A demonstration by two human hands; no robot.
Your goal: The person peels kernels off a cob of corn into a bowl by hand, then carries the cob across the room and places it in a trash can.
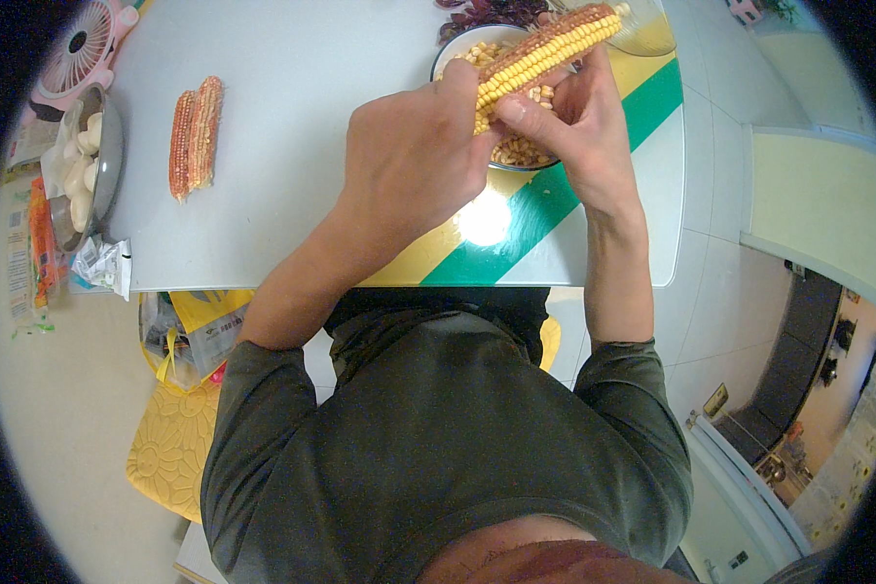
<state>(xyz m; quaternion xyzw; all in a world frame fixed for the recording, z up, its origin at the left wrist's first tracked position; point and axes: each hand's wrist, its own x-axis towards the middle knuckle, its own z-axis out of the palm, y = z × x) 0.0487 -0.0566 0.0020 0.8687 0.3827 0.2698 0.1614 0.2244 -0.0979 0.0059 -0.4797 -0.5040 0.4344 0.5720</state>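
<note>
A partly shelled corn cob [547,62] slants up to the right above a bowl. Yellow kernels remain in rows on its near side, while the upper side is bare and reddish. My left hand [416,150] grips the cob's lower end. With its thumb against the kernels and its fingers behind, my right hand [591,135] holds the cob from the right. Loose kernels [522,151] lie in the white bowl [444,55] with a dark rim, partly hidden by both hands. Two stripped corn cobs [194,139] lie side by side on the table's left.
A metal bowl [108,171] of pale, rounded pieces stands at the table's left edge, near a pink fan [80,47] and a crumpled packet [104,264]. Dark purple leaves [489,16] and a clear glass vessel [646,29] sit beyond the bowl. The table's near edge [299,286] meets my body.
</note>
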